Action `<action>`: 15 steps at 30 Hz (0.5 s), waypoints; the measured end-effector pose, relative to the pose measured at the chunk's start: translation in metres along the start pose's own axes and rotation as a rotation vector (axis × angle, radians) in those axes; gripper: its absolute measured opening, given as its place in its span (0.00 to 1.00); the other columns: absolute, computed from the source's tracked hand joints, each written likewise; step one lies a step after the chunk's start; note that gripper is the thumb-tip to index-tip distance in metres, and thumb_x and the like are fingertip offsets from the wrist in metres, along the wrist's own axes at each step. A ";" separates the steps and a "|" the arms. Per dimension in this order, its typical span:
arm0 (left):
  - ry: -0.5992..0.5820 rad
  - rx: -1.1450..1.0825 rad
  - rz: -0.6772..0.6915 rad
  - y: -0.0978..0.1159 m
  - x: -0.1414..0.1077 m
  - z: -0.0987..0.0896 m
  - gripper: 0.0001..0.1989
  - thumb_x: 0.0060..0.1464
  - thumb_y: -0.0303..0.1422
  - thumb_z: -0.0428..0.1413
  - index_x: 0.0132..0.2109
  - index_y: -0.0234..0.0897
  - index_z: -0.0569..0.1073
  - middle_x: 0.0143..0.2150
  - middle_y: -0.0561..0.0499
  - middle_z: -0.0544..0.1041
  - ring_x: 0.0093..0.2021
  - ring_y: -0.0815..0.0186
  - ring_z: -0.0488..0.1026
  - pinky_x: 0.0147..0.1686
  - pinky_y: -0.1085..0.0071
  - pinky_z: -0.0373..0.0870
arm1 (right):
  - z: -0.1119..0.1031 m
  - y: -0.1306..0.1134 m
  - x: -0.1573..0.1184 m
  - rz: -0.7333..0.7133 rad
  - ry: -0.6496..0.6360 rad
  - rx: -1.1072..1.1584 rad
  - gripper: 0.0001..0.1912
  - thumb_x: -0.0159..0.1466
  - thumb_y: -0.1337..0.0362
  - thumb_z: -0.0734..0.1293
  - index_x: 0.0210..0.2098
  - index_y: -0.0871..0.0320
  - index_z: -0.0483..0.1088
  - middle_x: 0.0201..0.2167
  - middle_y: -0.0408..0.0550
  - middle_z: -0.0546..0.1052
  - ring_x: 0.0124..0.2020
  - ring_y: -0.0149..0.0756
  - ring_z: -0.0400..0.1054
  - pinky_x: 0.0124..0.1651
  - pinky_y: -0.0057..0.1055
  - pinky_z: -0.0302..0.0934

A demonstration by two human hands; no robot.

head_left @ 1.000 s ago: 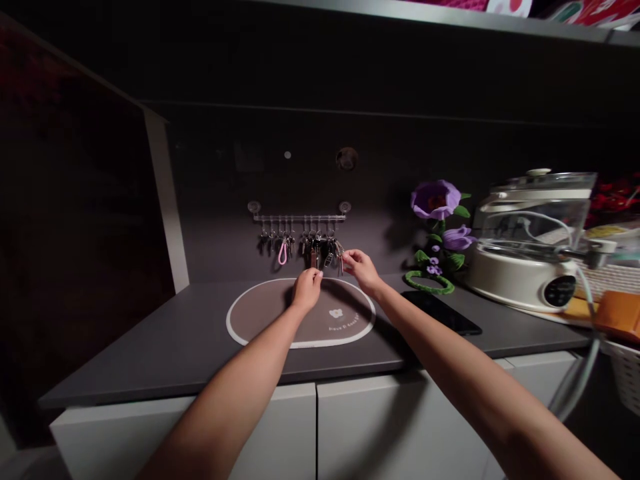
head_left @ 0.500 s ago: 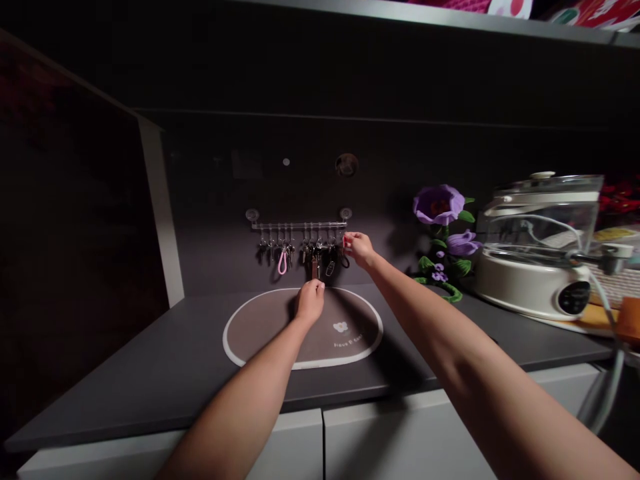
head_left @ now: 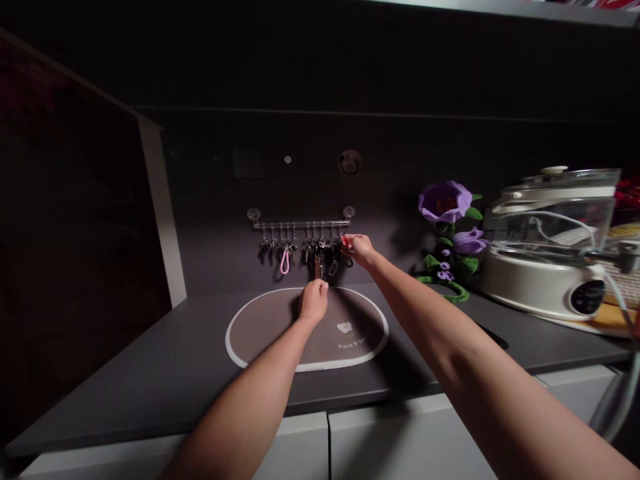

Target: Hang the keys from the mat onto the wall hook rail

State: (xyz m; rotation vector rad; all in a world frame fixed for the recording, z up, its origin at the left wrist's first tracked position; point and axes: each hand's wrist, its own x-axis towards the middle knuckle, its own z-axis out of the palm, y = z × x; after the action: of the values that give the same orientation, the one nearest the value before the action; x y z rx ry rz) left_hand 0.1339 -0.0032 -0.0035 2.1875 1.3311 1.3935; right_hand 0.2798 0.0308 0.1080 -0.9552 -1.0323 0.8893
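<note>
A clear hook rail (head_left: 303,225) is fixed to the dark wall by round mounts, with several bunches of keys (head_left: 320,249) hanging from it. My right hand (head_left: 361,249) is at the rail's right end, its fingers pinching a small red piece (head_left: 344,240). A dark loop (head_left: 349,262) and a key fob (head_left: 333,267) hang just below and left of it. Lower down, my left hand (head_left: 314,301) is closed in front of the rail. A brown strap (head_left: 318,268) meets the top of that fist; whether the fingers hold it is hidden. A pink loop (head_left: 285,261) hangs further left.
Below the hands lies an oval brown mat (head_left: 270,313) with a white rim on the dark counter (head_left: 165,380). Purple crocheted flowers (head_left: 447,201) and a white appliance with a clear lid (head_left: 540,280) stand to the right. A shelf overhangs above.
The view has shifted slightly, so the rail and the appliance sit a little further right. The red piece and my right hand stay at the rail's end; both hands remain closed.
</note>
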 end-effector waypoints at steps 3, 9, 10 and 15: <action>0.009 -0.008 -0.019 -0.001 0.001 0.001 0.11 0.55 0.30 0.45 0.30 0.34 0.70 0.29 0.49 0.73 0.31 0.68 0.67 0.32 0.73 0.59 | -0.004 0.005 0.000 0.011 0.001 -0.009 0.03 0.48 0.73 0.61 0.20 0.61 0.64 0.12 0.39 0.62 0.16 0.22 0.56 0.27 0.24 0.60; 0.042 -0.057 -0.048 -0.002 0.001 0.001 0.10 0.54 0.30 0.46 0.31 0.34 0.71 0.31 0.47 0.74 0.32 0.66 0.68 0.34 0.72 0.61 | -0.008 0.016 0.005 -0.040 0.014 -0.054 0.03 0.48 0.72 0.61 0.20 0.60 0.62 0.12 0.37 0.61 0.15 0.21 0.55 0.24 0.22 0.57; 0.048 -0.071 -0.058 -0.003 0.001 0.001 0.09 0.54 0.30 0.46 0.31 0.34 0.71 0.32 0.47 0.74 0.33 0.66 0.68 0.35 0.71 0.61 | -0.008 0.018 0.006 -0.059 0.014 -0.084 0.03 0.48 0.72 0.61 0.19 0.60 0.61 0.12 0.37 0.60 0.15 0.21 0.53 0.22 0.21 0.55; 0.074 -0.216 -0.151 -0.006 0.000 -0.002 0.07 0.52 0.30 0.49 0.35 0.34 0.71 0.34 0.46 0.74 0.35 0.66 0.69 0.38 0.71 0.63 | -0.008 0.023 0.002 -0.170 0.155 -0.251 0.02 0.48 0.68 0.62 0.24 0.60 0.63 0.18 0.41 0.67 0.20 0.24 0.58 0.25 0.22 0.55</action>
State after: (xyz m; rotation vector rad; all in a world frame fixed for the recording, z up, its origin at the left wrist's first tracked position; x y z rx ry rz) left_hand 0.1284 -0.0004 -0.0061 1.8748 1.2740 1.4955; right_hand 0.2843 0.0383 0.0851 -1.1095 -1.0892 0.5446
